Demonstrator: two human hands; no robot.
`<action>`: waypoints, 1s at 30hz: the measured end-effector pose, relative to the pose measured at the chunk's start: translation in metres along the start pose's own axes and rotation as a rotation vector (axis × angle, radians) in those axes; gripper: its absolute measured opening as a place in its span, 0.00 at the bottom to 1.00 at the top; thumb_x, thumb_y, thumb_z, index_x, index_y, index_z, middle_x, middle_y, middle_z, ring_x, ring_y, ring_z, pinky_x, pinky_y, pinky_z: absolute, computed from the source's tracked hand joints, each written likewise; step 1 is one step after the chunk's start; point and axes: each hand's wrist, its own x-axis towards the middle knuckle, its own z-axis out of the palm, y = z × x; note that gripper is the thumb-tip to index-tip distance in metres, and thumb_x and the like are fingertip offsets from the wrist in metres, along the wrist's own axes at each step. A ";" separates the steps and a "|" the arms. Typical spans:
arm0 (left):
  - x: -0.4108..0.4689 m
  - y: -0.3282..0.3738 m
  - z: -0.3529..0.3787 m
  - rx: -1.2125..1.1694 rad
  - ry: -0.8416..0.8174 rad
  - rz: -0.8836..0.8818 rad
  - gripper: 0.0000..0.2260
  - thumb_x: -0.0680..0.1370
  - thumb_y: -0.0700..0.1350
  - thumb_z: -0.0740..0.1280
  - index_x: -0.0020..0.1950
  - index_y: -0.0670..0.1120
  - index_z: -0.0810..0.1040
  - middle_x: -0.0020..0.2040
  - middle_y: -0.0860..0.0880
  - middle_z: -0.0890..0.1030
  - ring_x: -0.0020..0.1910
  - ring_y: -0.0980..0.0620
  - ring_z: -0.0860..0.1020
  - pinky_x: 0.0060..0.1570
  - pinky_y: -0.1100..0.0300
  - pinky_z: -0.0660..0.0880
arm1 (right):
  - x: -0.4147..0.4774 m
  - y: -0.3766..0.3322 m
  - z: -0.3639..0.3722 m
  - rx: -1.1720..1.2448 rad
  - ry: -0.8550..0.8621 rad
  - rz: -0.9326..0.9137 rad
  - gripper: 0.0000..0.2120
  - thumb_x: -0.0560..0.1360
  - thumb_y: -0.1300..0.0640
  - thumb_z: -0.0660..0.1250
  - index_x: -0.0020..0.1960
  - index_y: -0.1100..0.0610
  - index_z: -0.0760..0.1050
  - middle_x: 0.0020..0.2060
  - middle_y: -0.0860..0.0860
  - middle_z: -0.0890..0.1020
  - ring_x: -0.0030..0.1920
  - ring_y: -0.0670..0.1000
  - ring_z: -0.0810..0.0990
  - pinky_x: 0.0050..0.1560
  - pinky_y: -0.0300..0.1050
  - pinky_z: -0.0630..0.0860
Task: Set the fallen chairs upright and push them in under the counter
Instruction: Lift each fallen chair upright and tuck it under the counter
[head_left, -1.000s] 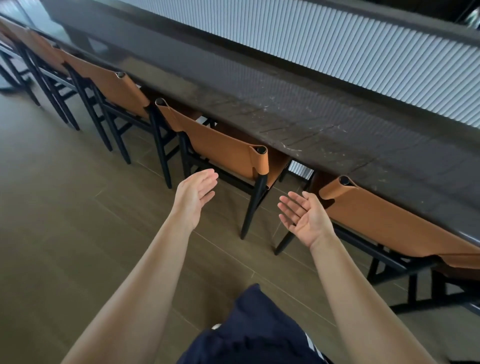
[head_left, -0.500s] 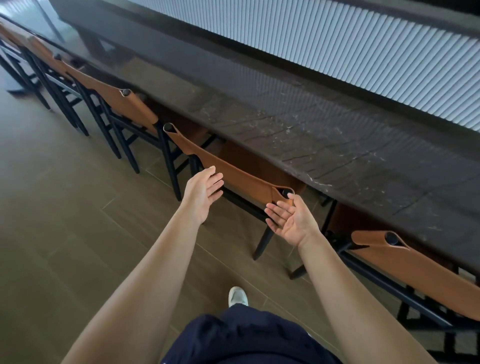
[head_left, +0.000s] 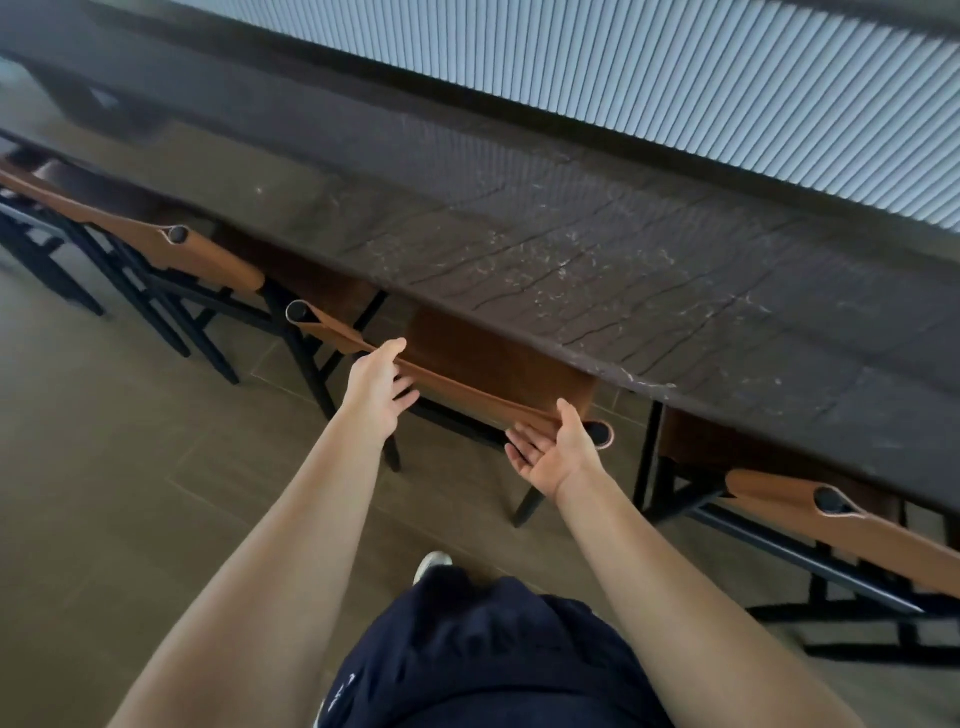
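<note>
Since the left hand (head_left: 376, 384) pinches the slack backrest (head_left: 457, 387) and the right hand (head_left: 556, 452) presses it open-fingered, an uneven shove could skew the upright chair (head_left: 493, 358), at twelve o'clock, half under the counter (head_left: 571, 270).

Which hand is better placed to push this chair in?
Left, probably: left hand pinches the backrest nearer its middle; right hand lies open, palm up, by the end post.
</note>
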 end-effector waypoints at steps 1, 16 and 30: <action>0.007 0.004 0.000 0.010 -0.008 -0.019 0.22 0.79 0.46 0.66 0.72 0.45 0.66 0.69 0.40 0.72 0.67 0.42 0.73 0.65 0.45 0.71 | 0.004 0.000 0.003 0.025 0.015 -0.006 0.24 0.80 0.45 0.62 0.69 0.60 0.67 0.62 0.59 0.78 0.58 0.59 0.79 0.52 0.54 0.74; 0.078 0.037 -0.023 0.027 -0.127 -0.285 0.15 0.81 0.40 0.61 0.68 0.41 0.66 0.56 0.35 0.74 0.56 0.37 0.77 0.47 0.44 0.78 | 0.024 0.009 0.032 0.213 0.178 -0.210 0.13 0.81 0.64 0.56 0.65 0.64 0.67 0.55 0.65 0.76 0.48 0.62 0.79 0.45 0.56 0.77; 0.080 0.037 -0.023 0.087 -0.216 -0.291 0.09 0.79 0.28 0.54 0.53 0.36 0.71 0.57 0.36 0.74 0.57 0.36 0.74 0.54 0.41 0.75 | 0.020 0.017 0.021 0.347 0.300 -0.374 0.11 0.75 0.76 0.53 0.51 0.65 0.67 0.49 0.65 0.75 0.48 0.66 0.78 0.47 0.65 0.78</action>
